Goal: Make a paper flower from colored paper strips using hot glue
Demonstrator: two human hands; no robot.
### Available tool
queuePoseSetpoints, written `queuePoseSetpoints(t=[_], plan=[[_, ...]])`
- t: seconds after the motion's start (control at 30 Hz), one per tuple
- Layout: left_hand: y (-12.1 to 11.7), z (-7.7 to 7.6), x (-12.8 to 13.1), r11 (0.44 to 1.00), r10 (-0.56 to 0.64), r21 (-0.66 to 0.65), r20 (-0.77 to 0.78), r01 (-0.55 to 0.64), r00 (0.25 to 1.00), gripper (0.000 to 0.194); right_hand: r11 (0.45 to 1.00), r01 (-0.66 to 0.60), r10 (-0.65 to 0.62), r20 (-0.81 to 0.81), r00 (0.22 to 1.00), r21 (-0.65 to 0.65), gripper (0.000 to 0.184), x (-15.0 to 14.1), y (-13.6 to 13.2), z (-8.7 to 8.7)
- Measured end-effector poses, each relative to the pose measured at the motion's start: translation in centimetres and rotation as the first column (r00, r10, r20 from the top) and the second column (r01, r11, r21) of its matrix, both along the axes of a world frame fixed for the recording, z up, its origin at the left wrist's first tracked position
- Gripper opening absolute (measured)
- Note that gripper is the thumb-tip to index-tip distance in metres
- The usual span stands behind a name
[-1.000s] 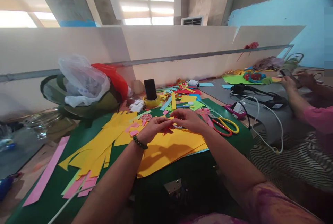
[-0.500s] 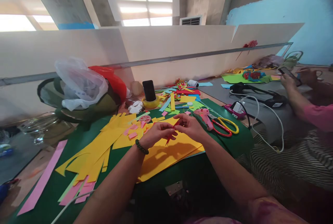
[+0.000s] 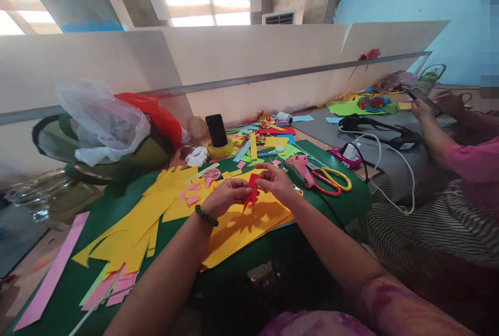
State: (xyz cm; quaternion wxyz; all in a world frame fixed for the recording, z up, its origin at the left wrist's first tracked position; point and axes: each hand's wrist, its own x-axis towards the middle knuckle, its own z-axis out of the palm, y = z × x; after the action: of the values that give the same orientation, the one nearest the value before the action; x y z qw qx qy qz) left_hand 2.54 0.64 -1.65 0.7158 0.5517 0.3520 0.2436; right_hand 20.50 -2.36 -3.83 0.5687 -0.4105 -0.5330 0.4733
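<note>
My left hand [image 3: 226,196] and my right hand [image 3: 276,181] meet above the yellow paper sheets [image 3: 241,227], both pinching a small red paper piece [image 3: 251,196] that hangs between them. A dark bead bracelet circles my left wrist. Under the hands lies a green mat [image 3: 89,299] strewn with yellow strips [image 3: 132,232] and pink scraps [image 3: 113,286]. Just right of my right hand lie a pink glue gun [image 3: 302,165] and red-and-yellow scissors [image 3: 331,182].
A phone [image 3: 217,130] stands in a yellow tape roll. A green bag with plastic bags [image 3: 101,128] sits at the left, beside a glass bowl [image 3: 35,198]. A pink strip [image 3: 47,273] lies at the left. Another person's hands [image 3: 432,107] hold a phone at the right, near white cables [image 3: 390,169].
The red paper piece has come more into sight and now hangs downward between my fingers. Both hands shifted slightly left in the picture as the view tilted.
</note>
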Motion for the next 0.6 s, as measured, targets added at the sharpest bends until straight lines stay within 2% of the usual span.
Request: queuePoseSetpoints(t=[0.2,0.37,0.5,0.6], plan=[[0.14,-0.25,0.03,1.000,0.011,-0.008,-0.021,-0.011,1.000,0.040,0.999,0.028,-0.029,-0.049,0.998,-0.020,0.044,-0.15,0.52,-0.41],[0.12,-0.36,0.11,1.000,0.002,0.022,-0.041,-0.001,0.999,0.038,1.000,0.022,-0.022,-0.106,0.994,-0.002,0.052,-0.20,0.43,-0.34],[-0.05,-0.20,0.05,0.997,-0.035,0.063,-0.062,0.039,0.997,0.032,0.995,0.103,-0.101,-0.142,0.985,0.005,0.051,-0.01,0.39,-0.21],[-0.06,0.12,-0.25,0.991,-0.083,0.089,-0.138,0.096,0.987,0.029,0.987,0.160,-0.156,-0.172,0.973,0.014,0.049,0.21,0.64,-0.22]])
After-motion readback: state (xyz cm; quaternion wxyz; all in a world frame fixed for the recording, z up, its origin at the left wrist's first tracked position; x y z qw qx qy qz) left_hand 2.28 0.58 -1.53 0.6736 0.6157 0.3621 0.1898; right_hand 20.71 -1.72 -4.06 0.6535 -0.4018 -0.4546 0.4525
